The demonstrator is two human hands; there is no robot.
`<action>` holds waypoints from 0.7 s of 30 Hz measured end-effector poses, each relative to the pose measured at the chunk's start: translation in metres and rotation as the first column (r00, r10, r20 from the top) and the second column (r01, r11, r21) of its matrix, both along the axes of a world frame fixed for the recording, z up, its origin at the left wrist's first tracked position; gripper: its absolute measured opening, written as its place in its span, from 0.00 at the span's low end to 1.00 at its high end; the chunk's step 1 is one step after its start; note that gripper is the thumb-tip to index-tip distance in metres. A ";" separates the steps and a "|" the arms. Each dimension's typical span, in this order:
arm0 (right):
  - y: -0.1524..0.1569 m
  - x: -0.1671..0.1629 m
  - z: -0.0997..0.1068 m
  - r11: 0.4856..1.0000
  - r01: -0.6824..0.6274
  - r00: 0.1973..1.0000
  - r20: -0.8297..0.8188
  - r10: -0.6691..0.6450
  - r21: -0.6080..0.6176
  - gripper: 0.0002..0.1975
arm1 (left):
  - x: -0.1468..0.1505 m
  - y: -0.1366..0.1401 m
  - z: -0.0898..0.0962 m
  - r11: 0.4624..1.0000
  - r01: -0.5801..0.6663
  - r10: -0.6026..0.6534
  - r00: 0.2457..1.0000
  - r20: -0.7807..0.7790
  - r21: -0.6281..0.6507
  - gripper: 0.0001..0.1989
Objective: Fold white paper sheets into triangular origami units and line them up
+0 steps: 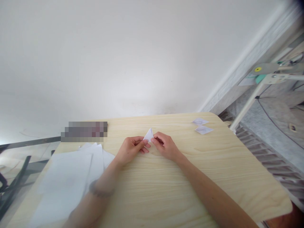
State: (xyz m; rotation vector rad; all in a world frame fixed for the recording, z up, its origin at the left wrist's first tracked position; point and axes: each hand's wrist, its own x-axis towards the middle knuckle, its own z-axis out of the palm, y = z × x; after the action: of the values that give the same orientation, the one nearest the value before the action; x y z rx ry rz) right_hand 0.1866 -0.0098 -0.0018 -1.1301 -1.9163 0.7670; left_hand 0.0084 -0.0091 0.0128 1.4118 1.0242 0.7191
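A small piece of folded white paper point(148, 135) is held up between both hands over the middle of the table, its pointed tip facing away from me. My left hand point(134, 146) pinches its left side, thumb on top and fingers beneath. On the right edge, my right hand point(165, 145) grips the paper between thumb and forefinger. The paper's lower part is partly covered by my fingers. Two folded white paper pieces point(203, 129) with pointed ends lie close together at the table's far right.
Loose white sheets point(68, 171) spread over the left side of the wooden table point(152, 196), partly under my left forearm. A pixelated patch covers something at the back left. A white wall point(142, 63) rises behind the table. A white metal frame point(248, 106) stands beyond the right edge.
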 end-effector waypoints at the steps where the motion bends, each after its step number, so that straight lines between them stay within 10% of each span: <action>1: 0.000 0.000 0.000 1.000 -0.002 1.000 -0.004 0.002 -0.007 0.09 | 0.000 0.000 0.000 1.000 0.004 -0.004 1.000 0.002 0.005 0.17; 21: -0.001 0.003 0.004 0.995 -0.013 0.999 -0.031 0.011 -0.095 0.18 | -0.005 -0.004 0.005 0.980 0.193 -0.190 0.980 -0.056 0.049 0.16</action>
State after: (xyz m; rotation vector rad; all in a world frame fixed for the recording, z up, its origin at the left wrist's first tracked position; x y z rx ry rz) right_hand 0.1899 -0.0110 0.0026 -1.1589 -1.8801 0.8854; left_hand 0.0034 -0.0130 0.0176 1.5589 0.8985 0.5761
